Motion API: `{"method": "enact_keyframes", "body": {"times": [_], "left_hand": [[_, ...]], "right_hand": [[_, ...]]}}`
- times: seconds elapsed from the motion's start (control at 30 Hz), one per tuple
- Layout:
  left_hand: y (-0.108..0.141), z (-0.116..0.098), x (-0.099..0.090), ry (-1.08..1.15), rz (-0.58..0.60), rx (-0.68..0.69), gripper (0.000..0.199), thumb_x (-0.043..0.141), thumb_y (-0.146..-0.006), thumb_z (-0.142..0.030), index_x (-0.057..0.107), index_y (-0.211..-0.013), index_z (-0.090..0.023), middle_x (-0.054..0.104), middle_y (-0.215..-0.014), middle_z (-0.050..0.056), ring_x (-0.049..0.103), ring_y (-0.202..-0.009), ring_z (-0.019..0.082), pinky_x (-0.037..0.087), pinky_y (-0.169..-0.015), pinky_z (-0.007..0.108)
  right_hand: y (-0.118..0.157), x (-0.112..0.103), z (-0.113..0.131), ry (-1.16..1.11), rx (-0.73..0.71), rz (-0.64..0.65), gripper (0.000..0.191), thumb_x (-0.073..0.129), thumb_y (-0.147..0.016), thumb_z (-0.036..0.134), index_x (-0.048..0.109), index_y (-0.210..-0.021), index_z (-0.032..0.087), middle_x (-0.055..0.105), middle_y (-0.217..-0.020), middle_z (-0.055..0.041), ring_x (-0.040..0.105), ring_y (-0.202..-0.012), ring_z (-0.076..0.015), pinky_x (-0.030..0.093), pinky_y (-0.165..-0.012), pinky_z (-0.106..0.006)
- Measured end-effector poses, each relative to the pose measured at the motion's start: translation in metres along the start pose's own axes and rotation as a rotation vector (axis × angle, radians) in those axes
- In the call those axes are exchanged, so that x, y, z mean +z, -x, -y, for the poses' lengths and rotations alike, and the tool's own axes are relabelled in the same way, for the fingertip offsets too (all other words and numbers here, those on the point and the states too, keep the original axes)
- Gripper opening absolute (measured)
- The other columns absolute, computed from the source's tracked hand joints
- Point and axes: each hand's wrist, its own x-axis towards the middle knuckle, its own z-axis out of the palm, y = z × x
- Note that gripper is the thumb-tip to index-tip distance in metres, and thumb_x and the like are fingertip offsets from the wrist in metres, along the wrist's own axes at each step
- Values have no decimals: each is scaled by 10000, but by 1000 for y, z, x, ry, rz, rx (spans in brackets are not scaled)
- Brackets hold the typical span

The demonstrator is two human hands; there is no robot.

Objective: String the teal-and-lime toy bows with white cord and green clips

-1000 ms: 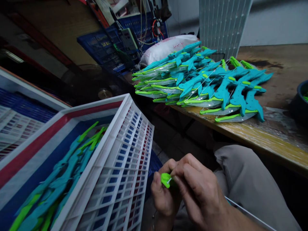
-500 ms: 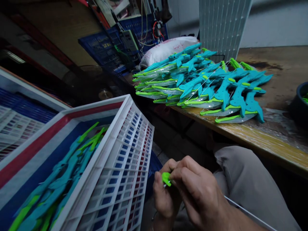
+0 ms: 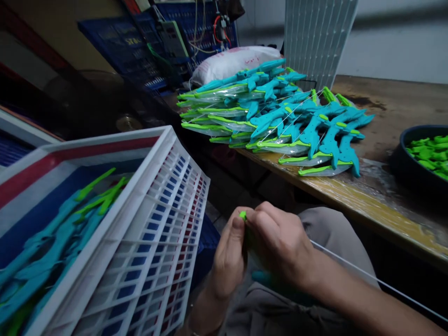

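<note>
Held together above my lap, my left hand (image 3: 227,254) and my right hand (image 3: 282,242) are both closed. A small bright-green plastic piece (image 3: 242,215) pokes out between their thumbs and fingertips, mostly covered by them. The fingers of both hands meet at this piece. A white string (image 3: 345,260) runs from behind my right hand to the lower right. Below the hands shows part of a teal plastic piece (image 3: 262,278); whether it joins the green one is hidden.
Teal-and-green plastic pieces (image 3: 308,133) with white strings are piled on the wooden table (image 3: 395,210). A dark tub (image 3: 399,161) of green parts stands right. A white crate (image 3: 164,200) at left holds similar teal pieces (image 3: 45,252). Behind the pile lies a white sack (image 3: 238,63).
My hands have risen with the green piece, and less of it shows between the fingers. The view has shifted, bringing more of the dark tub into sight.
</note>
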Motion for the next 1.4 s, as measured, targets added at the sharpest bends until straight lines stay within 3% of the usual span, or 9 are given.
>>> {"method": "enact_keyframes", "body": {"times": [0.2, 0.4, 0.5, 0.77, 0.97, 1.07, 1.17, 1.3, 1.4], "left_hand": [[-16, 0, 11, -266, -11, 159, 341, 624, -1002, -443, 693, -1275, -251, 696, -1180, 60, 636, -1051, 210, 506, -896, 274], [-27, 4, 11, -134, 134, 58, 219, 674, -966, -432, 707, -1053, -233, 697, -819, 12, 605, -555, 130, 519, -510, 228], [-25, 1, 11, -44, 167, 20, 176, 705, -941, -380, 686, -993, -213, 713, -1017, 51, 652, -583, 136, 577, -509, 261], [-17, -1, 12, 199, 185, -75, 167, 790, -851, -320, 688, -848, -187, 665, -781, -15, 598, -443, 107, 539, -409, 235], [-20, 7, 12, 130, -28, -70, 231, 872, -775, -331, 715, -761, -162, 666, -695, -26, 587, -475, 73, 504, -436, 154], [-20, 9, 12, 112, -88, -40, 308, 954, -665, -351, 738, -755, -151, 692, -712, -16, 628, -592, 75, 527, -549, 131], [-19, 11, 10, 105, -26, -69, 339, 938, -682, -407, 730, -797, -166, 679, -656, -26, 596, -489, 93, 500, -447, 171], [-17, 15, 6, 131, 83, -141, 304, 864, -783, -440, 705, -867, -195, 620, -487, -49, 551, -367, 117, 475, -380, 192], [-17, 18, 3, 150, 63, -141, 281, 867, -795, -419, 714, -881, -199, 632, -482, -44, 572, -380, 115, 490, -398, 180]], "right_hand": [[-10, -13, -24, 239, -142, 87, 384, 308, -1067, 119, 517, -757, 206, 498, -706, -32, 425, -662, -189, 343, -621, -338], [-43, -59, -5, 189, 39, -70, 226, 497, -1055, 143, 530, -847, 224, 574, -815, 1, 531, -727, -137, 424, -685, -285], [-57, -76, 1, 147, 116, -221, 256, 580, -1028, 82, 505, -837, 235, 555, -825, 35, 523, -744, -90, 453, -736, -235], [-24, -51, -34, -135, 377, -107, 154, 595, -1017, 171, 563, -873, 212, 574, -736, 22, 562, -651, -128, 475, -630, -264], [8, -35, -22, -267, 211, 239, 205, 508, -1043, 120, 593, -864, 172, 639, -1078, -89, 631, -886, -143, 513, -748, -256], [16, -22, -19, -344, 227, 194, 175, 549, -1040, 166, 609, -877, 179, 636, -1050, -82, 637, -873, -149, 521, -733, -255], [18, -12, -21, -488, 418, 88, 141, 662, -1000, 274, 620, -892, 195, 647, -874, -40, 656, -789, -157, 531, -682, -252], [16, -1, -22, -965, 856, 99, 330, 718, -943, 490, 556, -862, 215, 647, -590, 15, 645, -492, -159, 498, -457, -223], [15, 8, -22, -1224, 1002, 97, 457, 801, -839, 568, 513, -815, 214, 654, -512, 13, 628, -405, -167, 495, -400, -215]]}}
